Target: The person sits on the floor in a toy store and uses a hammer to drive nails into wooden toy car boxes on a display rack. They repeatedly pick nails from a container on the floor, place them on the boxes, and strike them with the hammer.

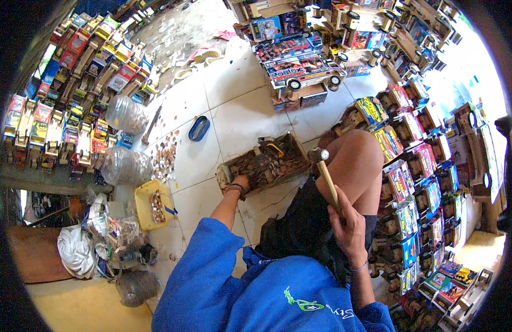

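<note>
A hammer (328,182) with a wooden handle and a metal head is in my right hand (349,227), held over my bent right leg with its head up. My left hand (241,183) reaches into the near left corner of a worn wooden box (293,176) on the floor. Its fingers are hidden among the small brown pieces there, so I cannot see whether they grip anything. Also in the box lie a rounded dark thing (261,161) and a tool with a yellow part (276,148).
Wooden toy trucks (306,63) with printed panels are stacked ahead, on the left and on the right. On the tiled floor are a blue oval container (199,128), scattered small discs (163,156), a yellow tub (141,196) and large clear plastic jars (126,166).
</note>
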`<state>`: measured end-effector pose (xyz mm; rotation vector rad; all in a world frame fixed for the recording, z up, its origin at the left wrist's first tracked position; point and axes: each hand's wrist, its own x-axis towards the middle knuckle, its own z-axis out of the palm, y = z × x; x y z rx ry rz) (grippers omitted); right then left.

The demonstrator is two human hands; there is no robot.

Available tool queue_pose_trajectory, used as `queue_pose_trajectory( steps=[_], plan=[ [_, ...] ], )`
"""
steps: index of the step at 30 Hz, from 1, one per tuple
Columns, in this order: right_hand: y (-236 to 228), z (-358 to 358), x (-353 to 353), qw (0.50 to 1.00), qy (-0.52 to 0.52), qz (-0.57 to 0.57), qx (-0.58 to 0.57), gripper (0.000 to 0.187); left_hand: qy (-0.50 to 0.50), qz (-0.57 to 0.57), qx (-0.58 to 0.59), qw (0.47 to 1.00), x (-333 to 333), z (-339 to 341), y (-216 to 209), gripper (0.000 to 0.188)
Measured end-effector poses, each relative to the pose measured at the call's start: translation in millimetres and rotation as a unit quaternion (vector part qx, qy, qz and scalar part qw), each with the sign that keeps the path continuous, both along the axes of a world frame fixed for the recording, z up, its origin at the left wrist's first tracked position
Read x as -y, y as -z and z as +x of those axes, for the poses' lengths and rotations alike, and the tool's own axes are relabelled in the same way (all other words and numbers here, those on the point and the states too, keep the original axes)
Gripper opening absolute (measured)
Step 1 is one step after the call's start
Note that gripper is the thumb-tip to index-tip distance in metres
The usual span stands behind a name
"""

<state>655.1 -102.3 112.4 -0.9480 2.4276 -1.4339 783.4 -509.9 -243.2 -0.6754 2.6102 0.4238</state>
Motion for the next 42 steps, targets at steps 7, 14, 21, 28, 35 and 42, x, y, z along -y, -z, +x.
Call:
queue_pose_trajectory(
  steps=[7,14,21,28,35,42],
  plan=[
    [3.3,-0.4,-4.0,1.000,0.000,-0.003,0.008,0.051,0.051,-0.015,-0.133,0.990,-9.0,2.3,-85.2,0.027],
    [5.5,-3.2,-4.2,1.000,-0.015,-0.006,0.015,0.054,-0.292,0.487,-0.067,0.820,3.0,5.2,-159.2,0.030],
    [2.6,-2.2,2.5,1.000,-0.022,-0.005,0.022,0.054,-0.324,0.566,-0.181,0.736,-9.5,-12.5,-239.2,0.034],
    [-21.7,-12.6,-15.0,1.000,0.008,0.005,0.017,0.056,-0.172,0.621,-0.221,0.732,-60.9,-109.1,-347.9,0.033],
    [-48.3,-12.2,-75.4,0.977,0.189,-0.098,-0.016,0.054,0.026,0.658,-0.203,0.725,-145.9,-224.4,-433.8,0.036],
    [-56.6,-11.6,-103.5,0.881,0.370,-0.251,0.154,0.050,0.193,0.665,-0.090,0.716,-281.7,-303.0,-462.9,0.017]
  ],
)
